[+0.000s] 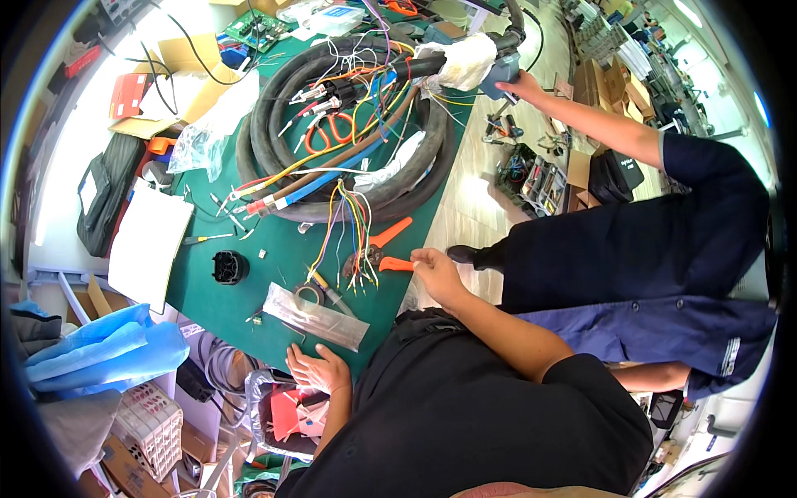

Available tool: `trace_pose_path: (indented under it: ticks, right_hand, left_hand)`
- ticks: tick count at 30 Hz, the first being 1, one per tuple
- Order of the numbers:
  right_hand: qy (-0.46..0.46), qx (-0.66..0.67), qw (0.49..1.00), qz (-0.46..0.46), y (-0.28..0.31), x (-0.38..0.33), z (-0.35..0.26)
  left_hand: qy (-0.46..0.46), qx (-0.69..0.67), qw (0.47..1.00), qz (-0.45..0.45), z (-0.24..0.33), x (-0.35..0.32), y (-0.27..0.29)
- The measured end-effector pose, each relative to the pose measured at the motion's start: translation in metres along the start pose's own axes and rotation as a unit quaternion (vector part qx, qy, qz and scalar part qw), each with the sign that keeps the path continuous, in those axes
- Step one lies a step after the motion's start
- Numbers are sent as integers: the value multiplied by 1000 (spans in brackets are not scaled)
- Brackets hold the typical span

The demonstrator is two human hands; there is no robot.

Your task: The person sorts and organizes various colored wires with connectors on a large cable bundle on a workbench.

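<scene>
My left hand (319,370) lies on the front edge of the green table with its fingers stretched out, holding nothing. Beside it are a thin bent hex key (292,330) and a clear plastic bag (315,317). My right hand (442,280) is closed at the end of the lower handle of orange-handled crimping pliers (395,264), whose handles are spread. The pliers' head lies among the loose ends of thin coloured wires (352,217). These fan out from a thick black cable (249,149) coiled on the table. A roll of tape (309,295) is partly under the bag.
A co-worker's hand (521,86) at the right holds a grey connector housing (498,76) on the cable. Orange scissors (329,133) lie inside the coil. A black round connector (229,267), white paper (148,241) and a screwdriver (207,239) are left. A bin (259,407) stands below the edge.
</scene>
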State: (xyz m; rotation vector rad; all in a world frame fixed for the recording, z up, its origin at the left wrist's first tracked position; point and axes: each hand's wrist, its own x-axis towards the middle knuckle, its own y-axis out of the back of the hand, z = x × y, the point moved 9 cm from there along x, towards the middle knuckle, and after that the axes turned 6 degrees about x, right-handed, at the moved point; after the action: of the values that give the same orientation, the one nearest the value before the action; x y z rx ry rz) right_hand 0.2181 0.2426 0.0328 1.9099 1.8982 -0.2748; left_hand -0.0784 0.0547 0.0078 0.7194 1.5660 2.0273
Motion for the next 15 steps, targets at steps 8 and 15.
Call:
trace_pose_path:
  ticks: [8, 15]
  right_hand:
    - [1, 13, 1000, -3, 3, -1, -2]
    - [12, 14, 1000, -2, 7, 0, 3]
  left_hand:
    - [1, 4, 1000, 0, 0, -1, 0]
    - [8, 9, 1000, -4, -1, -1, -1]
